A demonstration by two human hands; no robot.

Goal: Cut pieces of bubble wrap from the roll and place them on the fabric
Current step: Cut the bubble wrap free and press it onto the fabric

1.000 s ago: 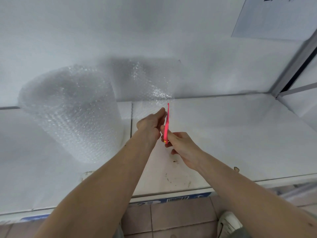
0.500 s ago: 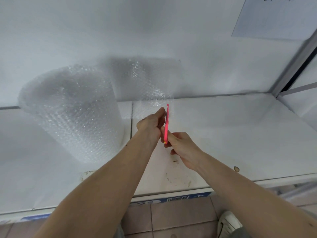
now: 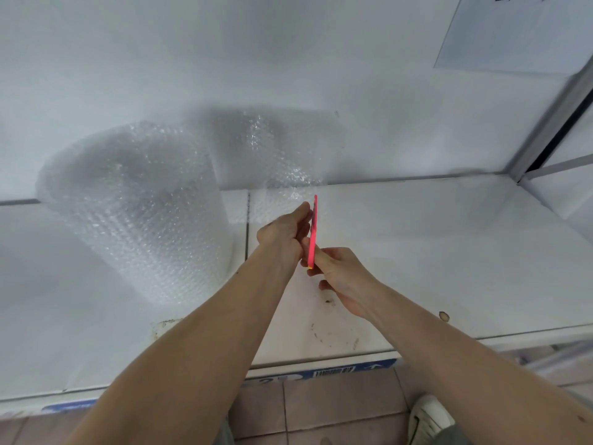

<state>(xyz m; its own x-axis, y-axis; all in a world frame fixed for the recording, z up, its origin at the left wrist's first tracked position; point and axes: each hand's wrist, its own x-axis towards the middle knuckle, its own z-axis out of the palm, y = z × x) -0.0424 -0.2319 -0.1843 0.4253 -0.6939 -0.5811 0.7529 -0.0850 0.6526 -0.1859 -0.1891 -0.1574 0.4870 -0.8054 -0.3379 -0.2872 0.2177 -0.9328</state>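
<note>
View from above and behind two bare forearms reaching toward the centre of the frame over a white table [image 3: 433, 239]. A large bubble wrap roll [image 3: 138, 207] stands upright on the table at centre left, its lower end resting on the surface and its top tilted toward the upper left of the frame by the wide-angle lens. A loose sheet of bubble wrap [image 3: 272, 155] extends from the roll to the right, standing up in front of the white wall [image 3: 224, 53] and ending near the centre of the frame.

The left hand [image 3: 284, 229] has its grip clamped on the lower right edge of the sheet, fingers curled and the thumb pointing up beside the cutter. The right hand [image 3: 341, 276], just below and to the right of the left, has its grip clamped on a slim pink cutter [image 3: 313, 232], held nearly vertical with its tip at the edge of the sheet. The two hands are touching or almost touching around the cutter.

A sheet of paper [image 3: 513, 33] is fixed to the wall at upper right. Tiled floor [image 3: 321, 409] and a white shoe [image 3: 430, 419] appear along the bottom edge. Dark stains [image 3: 327, 301] mark the table near its front edge.
</note>
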